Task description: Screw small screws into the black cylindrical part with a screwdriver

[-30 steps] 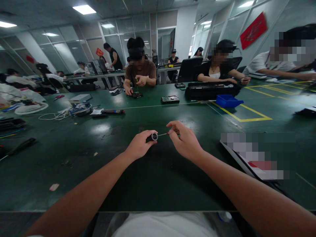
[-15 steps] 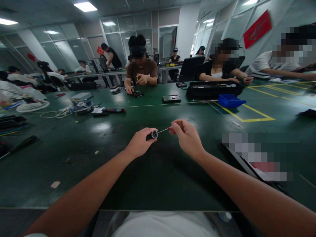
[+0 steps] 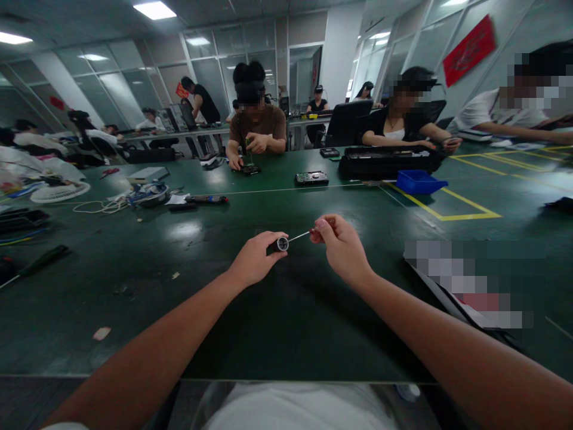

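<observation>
My left hand (image 3: 256,260) is closed around a small black cylinder (image 3: 282,243) with a pale round rim, its end facing me. In my right hand (image 3: 341,243) is a thin screwdriver (image 3: 299,236), pinched at its reddish handle. The metal shaft points left, and its tip is at the cylinder's rim; whether it goes inside is too small to tell. Both hands are just above the green table (image 3: 268,334).
Across the table a person works on a small dark device. A circuit-board drive (image 3: 312,178), a blue tray (image 3: 419,182) and a black case (image 3: 389,162) stand beyond my hands. A long screwdriver (image 3: 40,263) lies left, a blurred sheet (image 3: 465,292) right.
My right hand has shifted slightly right and up with the screwdriver, and more of the shaft shows. The cylinder in my left hand has turned a little.
</observation>
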`<control>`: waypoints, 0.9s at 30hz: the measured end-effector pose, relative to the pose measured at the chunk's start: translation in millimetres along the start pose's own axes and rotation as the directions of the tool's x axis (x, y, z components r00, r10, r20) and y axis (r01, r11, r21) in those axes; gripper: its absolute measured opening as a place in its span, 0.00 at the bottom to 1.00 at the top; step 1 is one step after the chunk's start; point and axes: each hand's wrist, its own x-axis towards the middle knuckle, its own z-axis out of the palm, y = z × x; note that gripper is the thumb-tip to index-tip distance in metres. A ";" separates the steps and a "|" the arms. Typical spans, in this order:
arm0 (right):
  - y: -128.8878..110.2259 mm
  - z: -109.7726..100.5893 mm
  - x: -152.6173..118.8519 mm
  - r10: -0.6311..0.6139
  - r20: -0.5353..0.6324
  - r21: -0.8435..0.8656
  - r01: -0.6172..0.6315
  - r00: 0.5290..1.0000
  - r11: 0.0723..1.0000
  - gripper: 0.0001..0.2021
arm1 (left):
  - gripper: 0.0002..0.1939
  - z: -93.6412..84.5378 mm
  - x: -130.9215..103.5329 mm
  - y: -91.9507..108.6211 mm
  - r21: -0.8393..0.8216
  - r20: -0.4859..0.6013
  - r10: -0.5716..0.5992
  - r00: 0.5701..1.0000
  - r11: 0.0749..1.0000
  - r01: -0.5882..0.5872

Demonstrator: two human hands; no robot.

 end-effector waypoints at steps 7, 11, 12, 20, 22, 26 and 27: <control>-6.6 0.4 -2.9 -0.041 0.025 -0.022 0.041 0.999 0.999 0.10 | 0.21 -1.5 -0.1 -1.4 0.000 -0.001 -0.059 0.998 0.998 0.059; -8.1 -0.9 -3.9 -0.039 0.029 -0.029 0.040 0.999 0.999 0.10 | 0.21 -2.2 0.1 -0.8 0.010 0.007 -0.064 0.998 0.998 0.064; -8.0 -1.2 -3.9 -0.039 0.031 -0.024 0.039 0.999 0.999 0.10 | 0.21 -2.2 0.2 -0.8 0.013 0.008 -0.063 0.998 0.998 0.062; -1.2 0.5 -1.2 -0.039 0.030 0.021 0.039 0.999 0.999 0.11 | 0.21 -1.0 0.7 -1.8 0.003 0.010 -0.065 0.998 0.998 0.065; 0.3 0.6 -0.4 -0.028 0.029 0.034 0.027 0.999 0.999 0.11 | 0.21 -0.8 0.7 -2.2 -0.001 0.013 -0.062 0.998 0.998 0.062; 0.7 0.3 0.4 -0.003 0.035 0.047 0.002 0.999 0.999 0.12 | 0.20 -0.9 0.1 -3.3 -0.007 0.013 -0.050 0.999 0.999 0.050; 0.5 0.4 0.4 0.000 0.037 0.051 -0.002 0.999 0.999 0.12 | 0.20 -0.8 0.0 -3.6 -0.008 0.013 -0.048 0.999 0.999 0.048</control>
